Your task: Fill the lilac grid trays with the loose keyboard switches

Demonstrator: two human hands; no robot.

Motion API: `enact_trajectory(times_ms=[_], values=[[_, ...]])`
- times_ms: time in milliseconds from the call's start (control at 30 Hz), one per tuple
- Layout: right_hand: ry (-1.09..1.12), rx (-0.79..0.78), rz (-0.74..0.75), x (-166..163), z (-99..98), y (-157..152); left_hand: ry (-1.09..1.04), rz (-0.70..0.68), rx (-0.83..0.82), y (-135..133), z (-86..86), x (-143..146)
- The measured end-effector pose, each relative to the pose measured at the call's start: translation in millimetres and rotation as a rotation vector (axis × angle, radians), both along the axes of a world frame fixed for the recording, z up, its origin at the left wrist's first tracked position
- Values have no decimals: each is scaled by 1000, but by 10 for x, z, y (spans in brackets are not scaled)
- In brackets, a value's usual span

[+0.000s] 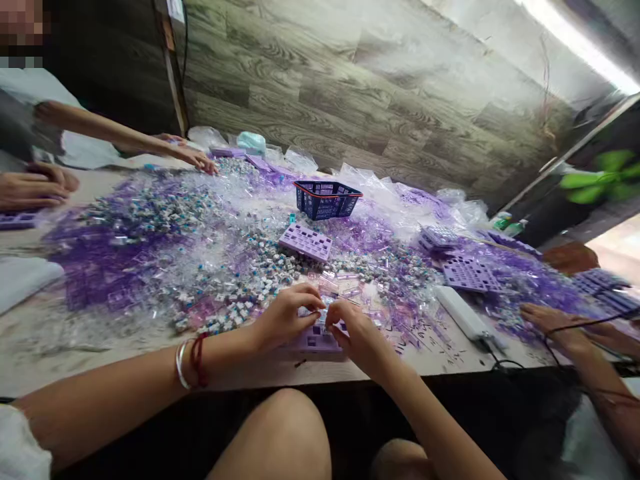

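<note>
My left hand (pixel 287 313) and my right hand (pixel 357 333) meet over a purple slotted tray (pixel 315 341) at the table's front edge. Both hands have bent fingers pinched around small clear pieces just above the tray; fingertips hide most of what they hold. Beyond the hands lies another purple slotted tray (pixel 306 241), tilted on a heap of small white-and-blue parts (pixel 240 313). Clear and pinkish plastic pieces (pixel 340 283) lie right behind my fingers.
A dark blue basket (pixel 327 200) stands mid-table among purple and clear plastic pieces (pixel 100 267). A white power strip (pixel 463 313) with a cable lies at right, near another slotted tray (pixel 470 275). Co-workers' hands (pixel 197 160) work at left and right. A green fan (pixel 603 177) is far right.
</note>
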State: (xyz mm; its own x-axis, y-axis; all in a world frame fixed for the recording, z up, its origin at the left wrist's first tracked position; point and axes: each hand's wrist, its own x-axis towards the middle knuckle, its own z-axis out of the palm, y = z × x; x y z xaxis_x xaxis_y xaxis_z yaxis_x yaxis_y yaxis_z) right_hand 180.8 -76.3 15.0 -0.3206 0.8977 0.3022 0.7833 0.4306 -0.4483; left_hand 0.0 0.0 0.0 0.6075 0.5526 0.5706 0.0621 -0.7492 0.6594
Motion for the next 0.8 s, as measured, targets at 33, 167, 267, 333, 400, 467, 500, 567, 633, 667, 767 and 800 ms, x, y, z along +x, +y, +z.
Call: enact_trajectory(times_ms=[33,167,267,333,400,467,500,567,633,667,767,800], values=[[0,7,18,3,0,3,7,0,-2,0,3,-2],[13,66,49,23,37,-13,-2,-9,-6,-7,-5,2],[43,145,32,33,89,-52,-30,-28,-8,-27,-25,20],[60,191,39,31,101,-76,-36,-36,-27,-48,-26,34],[67,208,50,29,84,-88,-40,-40,-62,-74,-11,48],[84,211,53,33,44,-91,-42,-48,-94,-101,15,58],[99,208,57,40,21,-92,-36,-57,-103,-114,27,62],[129,199,70,59,-19,-95,-8,-75,-96,-138,43,66],[143,192,68,84,-45,-103,31,-81,-58,-155,40,66],[138,190,59,95,-53,-109,51,-78,-34,-161,34,65],[97,200,46,123,-65,-122,131,-57,30,-166,9,61],[82,209,50,129,-68,-123,153,-50,45,-163,3,61]])
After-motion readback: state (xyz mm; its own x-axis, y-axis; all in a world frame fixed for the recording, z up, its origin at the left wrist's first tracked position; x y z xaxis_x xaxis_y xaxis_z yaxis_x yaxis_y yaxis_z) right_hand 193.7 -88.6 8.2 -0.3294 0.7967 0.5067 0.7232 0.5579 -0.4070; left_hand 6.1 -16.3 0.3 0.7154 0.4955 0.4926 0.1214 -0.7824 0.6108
